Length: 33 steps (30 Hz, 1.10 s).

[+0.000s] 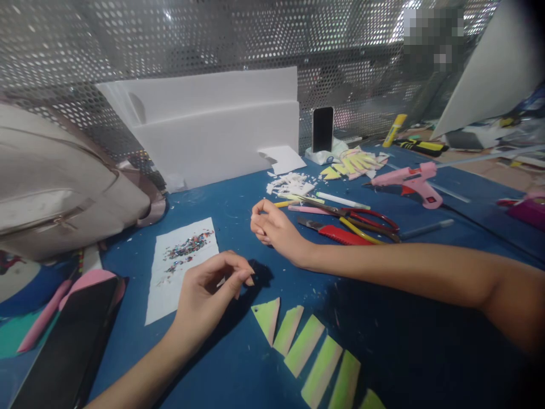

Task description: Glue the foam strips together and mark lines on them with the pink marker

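My left hand (213, 287) hovers over the table beside a white paper sheet (159, 295). Its thumb and fingertips press together; anything between them is too small to make out. On that sheet lie scattered colourful sequins or gems (187, 249). Farther off, my right hand (276, 230) is held above the table with fingers curled in, and whatever they might hold is hidden. Below the hands, several green painted strips (304, 345) lie in a spaced row, led by a triangular piece (269, 319) with a dark dot.
Right of my right hand lie a red cutter knife (344, 234), scissors (366, 218) and pens. A pink glue gun (409, 182) with its cord rests farther right. White scraps (292, 184) and a pile of green pieces (353, 163) sit behind. A bag (63, 176) and phone (70, 346) occupy the left.
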Each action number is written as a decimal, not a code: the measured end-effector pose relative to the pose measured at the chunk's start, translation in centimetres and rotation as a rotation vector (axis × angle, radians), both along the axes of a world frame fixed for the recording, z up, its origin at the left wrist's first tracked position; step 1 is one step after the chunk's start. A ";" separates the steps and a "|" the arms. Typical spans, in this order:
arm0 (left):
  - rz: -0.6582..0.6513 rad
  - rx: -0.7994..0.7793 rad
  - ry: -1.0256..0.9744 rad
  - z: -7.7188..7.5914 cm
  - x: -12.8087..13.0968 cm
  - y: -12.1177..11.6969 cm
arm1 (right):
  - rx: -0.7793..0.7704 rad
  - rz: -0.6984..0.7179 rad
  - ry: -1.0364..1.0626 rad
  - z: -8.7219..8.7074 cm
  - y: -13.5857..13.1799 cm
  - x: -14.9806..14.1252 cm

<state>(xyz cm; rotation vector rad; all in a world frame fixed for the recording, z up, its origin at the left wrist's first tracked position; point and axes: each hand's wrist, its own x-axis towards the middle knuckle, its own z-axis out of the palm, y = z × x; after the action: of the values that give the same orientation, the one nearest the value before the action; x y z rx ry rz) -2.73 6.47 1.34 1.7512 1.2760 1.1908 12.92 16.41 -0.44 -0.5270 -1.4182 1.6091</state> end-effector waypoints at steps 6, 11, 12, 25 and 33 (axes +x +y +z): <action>-0.024 0.069 0.038 0.0 0.0 -0.2 | -0.005 -0.014 -0.001 -0.2 0.2 -0.1; -0.090 0.119 0.052 -0.1 -0.1 -0.5 | -0.010 -0.018 0.002 -0.3 0.3 -0.1; -0.108 0.130 0.053 -0.1 -0.1 -0.5 | -0.011 -0.016 0.003 -0.4 0.3 -0.1; -0.253 0.277 0.112 0.1 -0.1 -0.9 | -0.016 -0.016 0.002 -0.4 0.4 -0.2; -0.438 0.356 0.161 0.5 0.4 -1.5 | -0.026 -0.026 0.006 -0.5 0.4 -0.2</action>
<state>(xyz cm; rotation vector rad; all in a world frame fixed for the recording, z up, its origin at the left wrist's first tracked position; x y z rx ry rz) -2.38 4.93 1.83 2.2782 0.7281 1.0768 12.73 16.81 -0.90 -0.5530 -1.3823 1.6089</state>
